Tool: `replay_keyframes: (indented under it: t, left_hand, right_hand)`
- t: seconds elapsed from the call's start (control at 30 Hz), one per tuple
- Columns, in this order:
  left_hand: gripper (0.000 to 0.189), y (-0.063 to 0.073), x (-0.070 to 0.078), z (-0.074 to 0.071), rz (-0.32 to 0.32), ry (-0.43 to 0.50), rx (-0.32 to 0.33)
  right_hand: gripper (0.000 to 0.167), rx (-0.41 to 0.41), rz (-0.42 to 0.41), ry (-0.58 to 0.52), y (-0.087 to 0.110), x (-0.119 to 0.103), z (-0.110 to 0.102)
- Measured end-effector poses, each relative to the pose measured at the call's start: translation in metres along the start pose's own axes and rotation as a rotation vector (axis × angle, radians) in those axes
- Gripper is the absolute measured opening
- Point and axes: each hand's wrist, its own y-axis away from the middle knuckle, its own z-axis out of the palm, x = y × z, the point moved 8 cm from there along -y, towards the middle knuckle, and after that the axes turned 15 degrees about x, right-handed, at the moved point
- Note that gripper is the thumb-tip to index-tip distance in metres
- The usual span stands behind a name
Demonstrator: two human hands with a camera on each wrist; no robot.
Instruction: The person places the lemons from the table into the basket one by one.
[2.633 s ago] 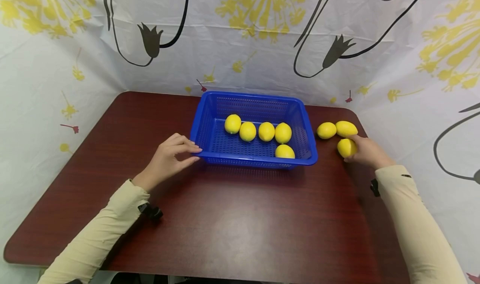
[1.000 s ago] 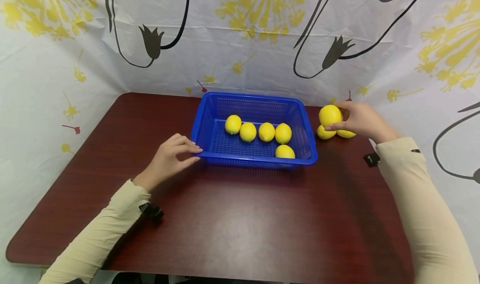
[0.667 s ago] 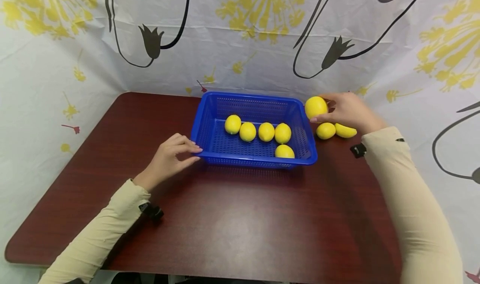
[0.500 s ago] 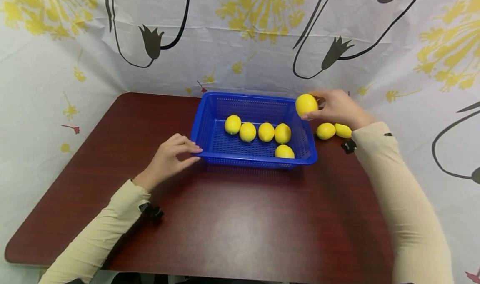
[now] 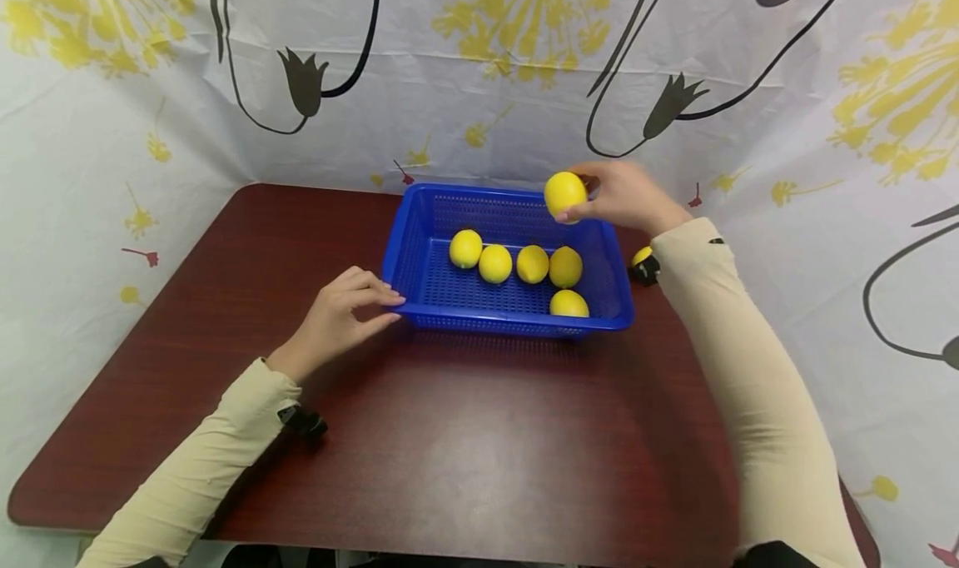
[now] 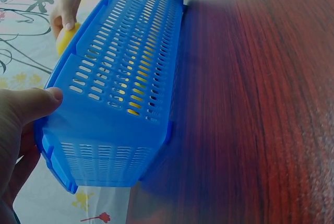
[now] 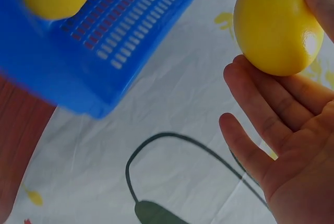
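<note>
My right hand (image 5: 629,195) pinches a yellow lemon (image 5: 563,195) between thumb and fingertips, up over the right back part of the blue plastic basket (image 5: 509,323). In the right wrist view the held lemon (image 7: 276,25) rests against the fingertips, and the little finger stands apart from it. My left hand (image 5: 337,314) grips the basket's front left corner, its thumb (image 6: 39,104) pressed on the outer wall in the left wrist view. Several lemons (image 5: 495,264) lie on the basket floor, four in a loose row and another lemon (image 5: 569,303) near the front wall.
Right of the basket, a lemon (image 5: 642,256) on the table shows partly behind the right wrist's black camera (image 5: 645,270). The dark red-brown table (image 5: 449,435) reaches to a white patterned cloth (image 5: 509,118) behind and at the sides.
My right hand has picked up a lemon from the table's right side, raised it and carried it left over the basket. The left hand and the basket have stayed in place.
</note>
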Motion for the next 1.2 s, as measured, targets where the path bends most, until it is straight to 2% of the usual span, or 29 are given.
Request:
replay_keyframes:
  t: [0.27,0.5,0.93,1.2]
  left_hand:
    - [0.027,0.002,-0.002,-0.001,0.0,0.0,0.012]
    - [0.028,0.002,-0.002,-0.001,0.007,0.007,0.018]
    - [0.03,0.001,-0.005,0.001,0.012,0.009,0.023]
    - [0.03,0.002,-0.005,0.001,0.01,0.004,0.019]
  right_hand:
    - [0.082,-0.037,0.029,-0.098,-0.025,-0.016,0.026]
    - [0.081,-0.06,-0.003,-0.139,-0.042,-0.032,0.041]
    - [0.077,-0.098,-0.099,-0.103,-0.062,-0.068,0.072]
    - [0.079,-0.13,-0.119,-0.097,-0.069,-0.086,0.095]
